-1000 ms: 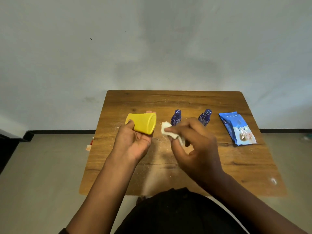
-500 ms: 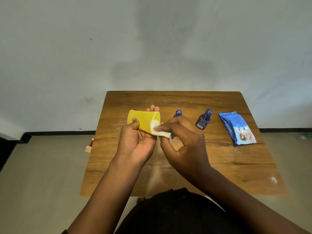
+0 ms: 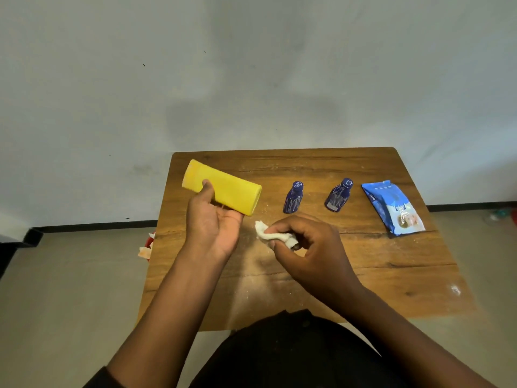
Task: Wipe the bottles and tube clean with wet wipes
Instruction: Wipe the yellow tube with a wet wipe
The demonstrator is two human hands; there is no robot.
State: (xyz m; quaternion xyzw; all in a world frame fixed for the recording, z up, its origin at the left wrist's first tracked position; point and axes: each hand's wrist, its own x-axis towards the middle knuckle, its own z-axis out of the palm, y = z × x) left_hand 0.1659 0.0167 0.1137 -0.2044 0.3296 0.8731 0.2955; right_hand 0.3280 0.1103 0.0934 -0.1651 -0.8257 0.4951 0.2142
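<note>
My left hand [image 3: 214, 224] holds a yellow tube [image 3: 223, 190] above the table's left side, thumb on top and fingers underneath, the tube lying sideways with its flat end to the far left. My right hand [image 3: 310, 247] pinches a crumpled white wet wipe [image 3: 268, 233] just right of the left palm, a short gap below the tube. Two dark blue bottles stand on the table behind the right hand: one [image 3: 293, 198] near the middle, the other [image 3: 339, 195] further right, leaning.
A blue wet-wipe packet [image 3: 391, 207] lies at the right of the wooden table [image 3: 391, 270]. Pale dust streaks the tabletop. A red object with scraps of paper [image 3: 147, 246] pokes out past the table's left edge. A wall stands behind the table.
The left hand has swung the yellow tube out to the left and turned it lengthwise. The right hand has pulled the wipe off the tube's end and down toward the table.
</note>
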